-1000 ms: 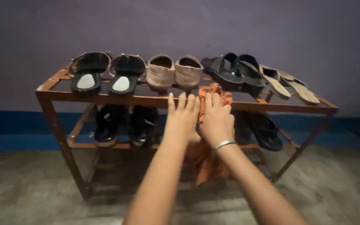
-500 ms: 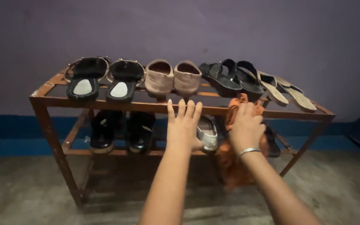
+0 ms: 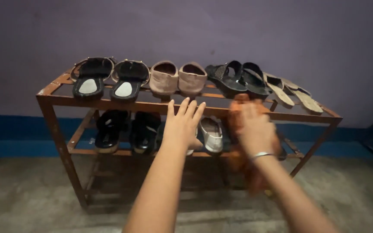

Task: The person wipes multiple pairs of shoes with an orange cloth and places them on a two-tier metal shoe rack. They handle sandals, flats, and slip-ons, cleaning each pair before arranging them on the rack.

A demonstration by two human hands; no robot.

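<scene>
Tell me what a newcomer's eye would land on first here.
Two bare arms reach toward a rusty metal shoe rack against a purple wall. The right hand, blurred, presses an orange cloth to the rack's front top bar, while the left hand is spread flat at that bar's middle. On the top shelf stand black sandals, tan slip-ons, black strappy sandals and beige flats; more dark shoes sit below.
</scene>
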